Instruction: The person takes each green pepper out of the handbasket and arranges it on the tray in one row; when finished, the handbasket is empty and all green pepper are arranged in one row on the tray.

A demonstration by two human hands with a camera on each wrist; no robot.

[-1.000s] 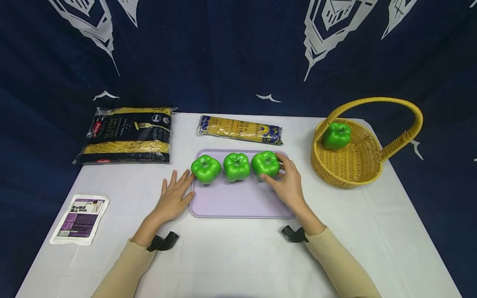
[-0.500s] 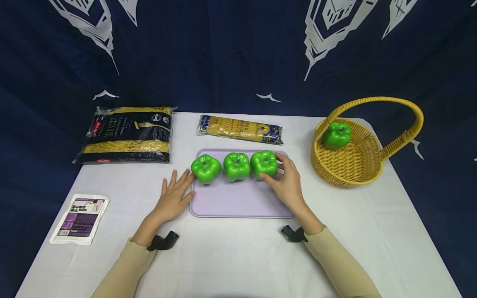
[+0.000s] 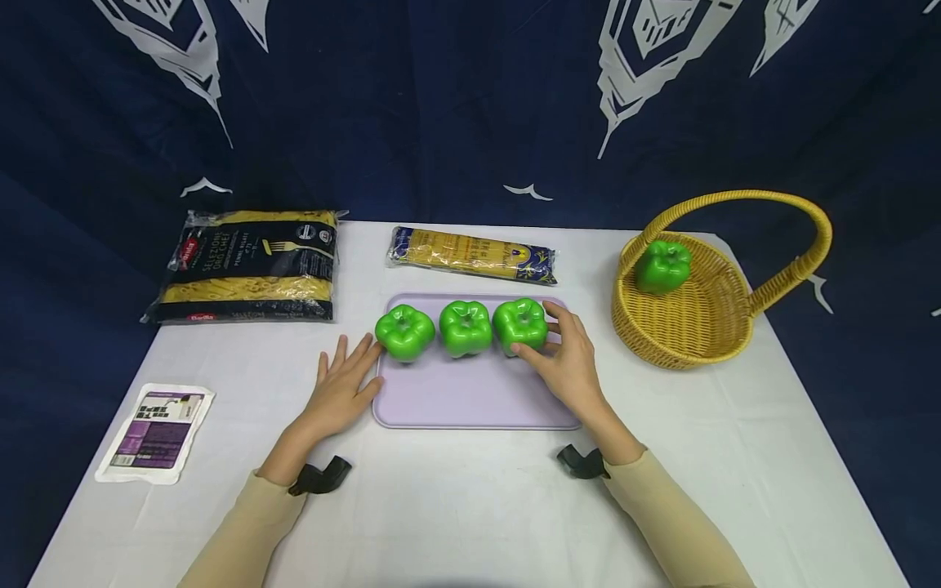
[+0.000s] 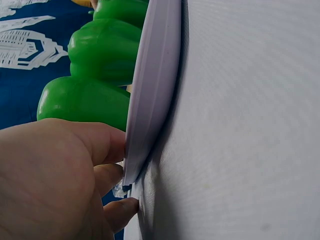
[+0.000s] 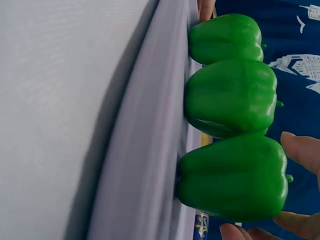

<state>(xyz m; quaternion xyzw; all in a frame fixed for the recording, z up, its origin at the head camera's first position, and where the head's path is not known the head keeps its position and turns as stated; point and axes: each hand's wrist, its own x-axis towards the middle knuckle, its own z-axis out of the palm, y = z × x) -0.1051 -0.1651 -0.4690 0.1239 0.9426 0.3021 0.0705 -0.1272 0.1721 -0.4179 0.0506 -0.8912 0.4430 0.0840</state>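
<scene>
Three shiny green bell peppers stand in a row along the back of a lilac tray (image 3: 470,400): a left pepper (image 3: 405,332), a middle pepper (image 3: 466,328) and a right pepper (image 3: 519,322). My right hand (image 3: 569,359) holds the right pepper from its right side, thumb at the front and fingers behind. The right wrist view shows that pepper (image 5: 232,177) upright on the tray, fingertips at its top. Spread out flat, my left hand (image 3: 341,388) rests at the tray's left edge, its fingertips beside the left pepper. In the left wrist view, fingers (image 4: 107,142) touch the tray rim.
A yellow wicker basket (image 3: 680,355) with a tall handle stands at the right, with another green bell pepper (image 3: 663,267) inside. Behind the tray lies a long noodle packet (image 3: 470,255). A black pasta bag (image 3: 246,265) and a white-purple pouch (image 3: 156,433) lie at the left.
Between the first frame and the second, the right pepper shifts slightly left, closer to the middle one, with my right hand still at it. My left hand stays in place.
</scene>
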